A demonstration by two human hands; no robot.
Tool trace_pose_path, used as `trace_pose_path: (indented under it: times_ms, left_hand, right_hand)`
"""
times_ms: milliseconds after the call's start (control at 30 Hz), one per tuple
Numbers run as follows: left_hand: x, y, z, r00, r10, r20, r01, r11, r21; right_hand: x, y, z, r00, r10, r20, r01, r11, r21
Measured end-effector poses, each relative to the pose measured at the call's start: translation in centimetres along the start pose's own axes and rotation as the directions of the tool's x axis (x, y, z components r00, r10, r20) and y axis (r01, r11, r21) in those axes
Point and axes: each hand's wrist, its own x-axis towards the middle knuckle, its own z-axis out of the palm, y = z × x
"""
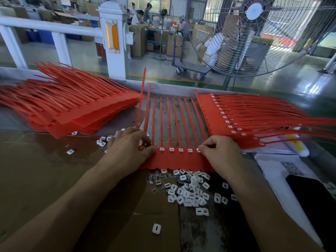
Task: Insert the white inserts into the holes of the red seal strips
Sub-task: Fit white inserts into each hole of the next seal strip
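Observation:
A red seal strip sheet [174, 160] lies flat in front of me, its tails pointing away. Several white inserts [171, 149] sit in its row of holes. My left hand [128, 149] rests on the sheet's left end, thumb and fingers pinching the strip heads there. My right hand [221, 151] has curled fingers and presses with the thumb tip on the insert at the right end. A loose heap of white inserts [189, 190] lies just below the sheet, between my forearms.
A stack of red sheets without inserts [69, 108] lies at the left. A fanned stack with inserts fitted [236, 117] lies at the right. Cardboard [54, 175] covers the table at the left. Papers and a dark phone [312, 199] are at the right. A big fan [254, 33] stands behind.

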Motion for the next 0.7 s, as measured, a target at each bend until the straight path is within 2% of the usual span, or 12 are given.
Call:
trace_pose_path:
  times_ms: [167,400,600,700]
  left_hand:
    - [0.1,0.0,0.0,1.0,0.006,0.005,-0.006,1.0,0.003]
    - [-0.1,-0.1,-0.1,1.0,0.004,0.002,-0.004,1.0,-0.006]
    - [0.0,-0.1,-0.1,1.0,0.007,0.004,-0.007,1.0,-0.002]
    - [-0.1,0.0,-0.1,1.0,-0.001,0.001,0.001,1.0,-0.02]
  right_hand:
    - [-0.2,-0.1,0.2,1.0,-0.002,-0.019,0.001,1.0,-0.023]
    - [-0.7,0.1,-0.9,0.998,-0.052,0.026,0.051,0.998,0.024]
    - [-1.4,-1.0,-1.8,0.991,-0.086,0.1,0.095,0.991,-0.093]
    - [-1.9,-1.8,-2.5,0.974,-0.146,0.172,0.187,0.948,-0.257]
